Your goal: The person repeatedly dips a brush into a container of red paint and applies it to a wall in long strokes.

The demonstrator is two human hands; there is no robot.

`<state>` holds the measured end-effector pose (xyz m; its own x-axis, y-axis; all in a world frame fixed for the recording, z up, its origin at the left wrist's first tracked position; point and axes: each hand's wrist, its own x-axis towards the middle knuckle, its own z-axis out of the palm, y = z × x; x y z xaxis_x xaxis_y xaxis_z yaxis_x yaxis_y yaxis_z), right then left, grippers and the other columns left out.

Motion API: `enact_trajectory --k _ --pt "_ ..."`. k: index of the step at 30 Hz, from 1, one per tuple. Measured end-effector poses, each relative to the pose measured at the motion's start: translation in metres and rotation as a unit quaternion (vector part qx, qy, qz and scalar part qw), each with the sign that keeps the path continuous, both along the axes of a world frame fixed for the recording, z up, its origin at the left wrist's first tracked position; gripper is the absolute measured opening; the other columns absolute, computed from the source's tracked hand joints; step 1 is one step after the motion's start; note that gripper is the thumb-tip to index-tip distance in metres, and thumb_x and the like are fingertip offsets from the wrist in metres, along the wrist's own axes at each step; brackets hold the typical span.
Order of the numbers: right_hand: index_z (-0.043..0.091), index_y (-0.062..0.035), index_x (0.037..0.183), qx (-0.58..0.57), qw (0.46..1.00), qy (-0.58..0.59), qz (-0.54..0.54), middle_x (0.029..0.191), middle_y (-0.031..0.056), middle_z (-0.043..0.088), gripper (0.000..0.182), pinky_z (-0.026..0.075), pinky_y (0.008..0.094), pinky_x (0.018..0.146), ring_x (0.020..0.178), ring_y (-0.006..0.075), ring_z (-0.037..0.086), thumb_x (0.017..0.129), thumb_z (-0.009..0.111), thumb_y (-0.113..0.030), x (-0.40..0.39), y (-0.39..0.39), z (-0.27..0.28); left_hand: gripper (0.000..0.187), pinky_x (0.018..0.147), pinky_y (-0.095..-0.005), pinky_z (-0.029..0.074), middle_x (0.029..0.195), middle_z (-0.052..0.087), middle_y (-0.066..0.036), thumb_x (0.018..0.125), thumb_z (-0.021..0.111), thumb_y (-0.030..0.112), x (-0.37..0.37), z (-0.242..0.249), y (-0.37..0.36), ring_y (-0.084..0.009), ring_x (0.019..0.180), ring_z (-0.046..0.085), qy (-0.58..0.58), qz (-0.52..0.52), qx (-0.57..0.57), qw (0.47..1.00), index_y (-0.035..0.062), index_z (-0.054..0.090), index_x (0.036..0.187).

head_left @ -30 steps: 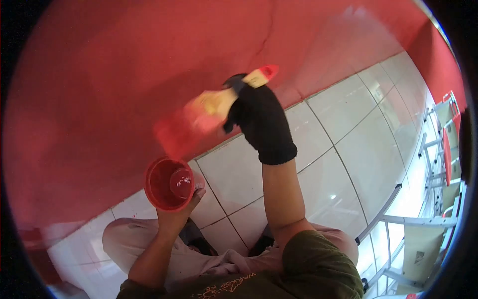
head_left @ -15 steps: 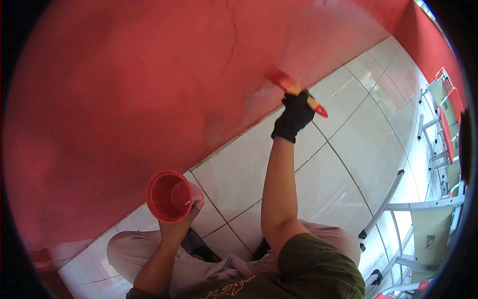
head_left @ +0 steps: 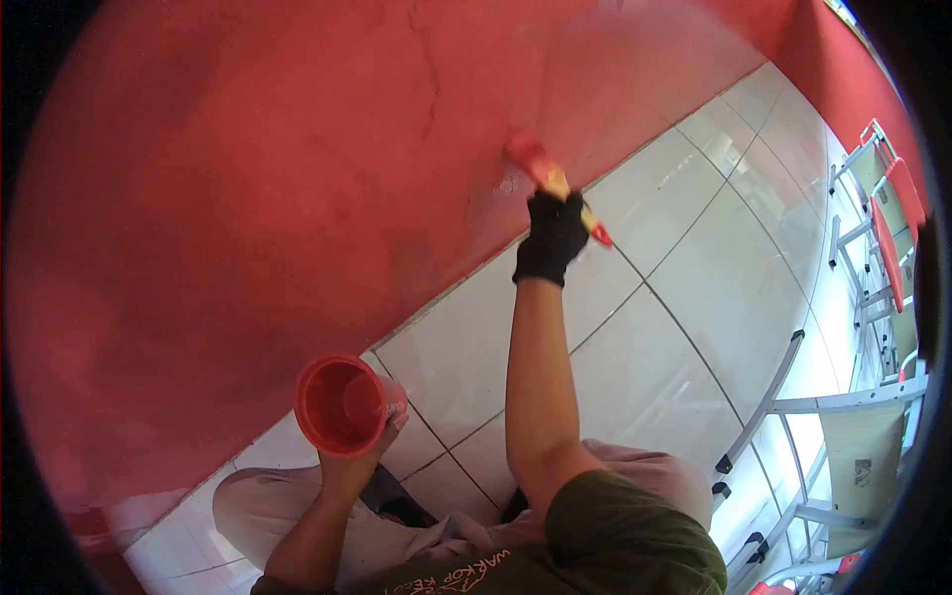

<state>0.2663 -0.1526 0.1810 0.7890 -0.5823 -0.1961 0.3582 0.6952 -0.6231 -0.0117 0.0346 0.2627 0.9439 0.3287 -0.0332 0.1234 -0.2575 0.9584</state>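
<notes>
My right hand [head_left: 552, 238], in a black glove, grips a paintbrush [head_left: 557, 182] with a yellowish handle that ends in a red tip. Its red-coated bristles lie against the lower part of the red wall [head_left: 297, 178], close to a pale worn patch. In my bare left hand [head_left: 359, 461] is a red plastic cup [head_left: 387, 399], tilted so that its open mouth faces me; the inside is red. My fingers wrap around the cup's lower side, partly hidden behind it.
White floor tiles [head_left: 714, 288] meet the wall along a diagonal edge. Metal-framed chairs [head_left: 843, 407] with red parts stand along the right side. My crossed legs [head_left: 268, 506] are below, and a crack [head_left: 431, 79] runs down the wall.
My right hand and the paintbrush have moved left along the wall. The cup sits slightly lower in the view, still in my left hand.
</notes>
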Motion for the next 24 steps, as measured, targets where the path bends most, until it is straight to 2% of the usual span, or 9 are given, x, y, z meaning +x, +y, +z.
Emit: enact_trajectory --k 3,8,11,14,15,17,18,20,24 --pt "0.053 -0.0012 0.092 -0.018 0.995 0.067 -0.078 0.077 0.0084 0.058 0.020 0.047 0.0262 0.055 0.063 0.0155 0.055 0.088 0.053 -0.020 -0.019 0.002 0.025 0.062 0.086 -0.0333 0.046 0.109 0.055 -0.007 0.065 0.079 0.009 -0.003 -0.002 0.000 -0.0186 0.098 0.056 0.003 -0.006 -0.012 1.000 0.0048 0.044 0.116" --pt "0.055 0.0001 0.091 -0.211 0.954 -0.196 -0.079 0.079 0.0085 0.060 0.019 0.052 0.0286 0.059 0.065 0.0159 0.060 0.086 0.057 -0.018 0.017 -0.007 0.131 0.071 0.087 -0.0346 0.046 0.118 0.049 -0.009 0.064 0.080 0.010 -0.007 -0.016 0.008 -0.0209 0.107 0.051 0.023 -0.001 0.000 1.000 0.0051 0.039 0.121" --pt "0.054 0.0019 0.095 -0.155 0.932 -0.313 -0.093 0.085 0.0095 0.061 0.020 0.054 0.0317 0.067 0.074 0.0188 0.062 0.088 0.054 -0.017 0.029 -0.023 0.192 0.071 0.087 -0.0345 0.046 0.117 0.050 -0.009 0.064 0.080 0.011 -0.007 -0.017 0.012 -0.0208 0.107 0.052 0.069 -0.003 0.004 0.998 0.0046 0.039 0.121" --pt "0.051 0.0040 0.099 -0.172 0.933 -0.314 -0.018 0.091 0.0112 0.061 0.021 0.054 0.0326 0.070 0.081 0.0207 0.062 0.090 0.052 -0.015 0.036 -0.026 0.184 0.067 0.087 -0.0342 0.046 0.115 0.051 -0.009 0.065 0.080 0.010 -0.006 -0.018 0.011 -0.0204 0.105 0.053 0.055 0.018 -0.004 0.998 0.0045 0.041 0.119" --pt "0.053 0.0000 0.094 -0.054 0.951 -0.302 0.024 0.084 0.0100 0.060 0.021 0.051 0.0308 0.064 0.072 0.0192 0.061 0.087 0.054 -0.019 0.039 -0.020 0.170 0.067 0.087 -0.0342 0.046 0.115 0.051 -0.009 0.065 0.080 0.010 -0.005 -0.017 0.009 -0.0204 0.105 0.053 0.054 0.017 -0.005 0.998 0.0045 0.041 0.119" --pt "0.048 -0.0003 0.097 -0.226 0.953 -0.203 -0.002 0.092 0.0107 0.057 0.017 0.053 0.0290 0.073 0.086 0.0159 0.058 0.087 0.057 -0.011 0.038 -0.013 0.099 0.065 0.086 -0.0339 0.046 0.113 0.052 -0.008 0.065 0.080 0.010 -0.005 -0.008 0.004 -0.0194 0.104 0.053 0.078 0.026 0.016 0.996 0.0050 0.043 0.118" --pt "0.049 -0.0010 0.100 -0.165 0.971 -0.174 0.008 0.089 0.0114 0.058 0.024 0.053 0.0316 0.068 0.081 0.0173 0.060 0.082 0.062 -0.012 0.037 -0.014 0.060 0.065 0.086 -0.0339 0.046 0.113 0.052 -0.008 0.065 0.080 0.010 -0.002 -0.001 0.000 -0.0194 0.104 0.053 0.073 0.026 0.015 0.997 0.0050 0.043 0.118" --pt "0.053 -0.0015 0.094 -0.269 0.959 0.079 -0.047 0.083 0.0096 0.059 0.019 0.050 0.0279 0.058 0.071 0.0180 0.059 0.084 0.057 -0.017 0.021 -0.016 0.010 0.064 0.086 -0.0337 0.046 0.112 0.052 -0.007 0.065 0.079 0.009 0.006 0.013 -0.006 -0.0187 0.104 0.053 0.017 -0.045 -0.082 0.995 0.0058 0.043 0.117" --pt "0.054 -0.0019 0.092 -0.118 0.991 -0.032 -0.058 0.079 0.0074 0.060 0.020 0.047 0.0259 0.053 0.065 0.0150 0.058 0.084 0.059 -0.019 -0.001 -0.009 0.068 0.062 0.086 -0.0335 0.046 0.111 0.052 -0.006 0.066 0.078 0.007 -0.002 -0.004 -0.002 -0.0180 0.103 0.053 -0.006 0.003 -0.010 1.000 0.0063 0.043 0.116"
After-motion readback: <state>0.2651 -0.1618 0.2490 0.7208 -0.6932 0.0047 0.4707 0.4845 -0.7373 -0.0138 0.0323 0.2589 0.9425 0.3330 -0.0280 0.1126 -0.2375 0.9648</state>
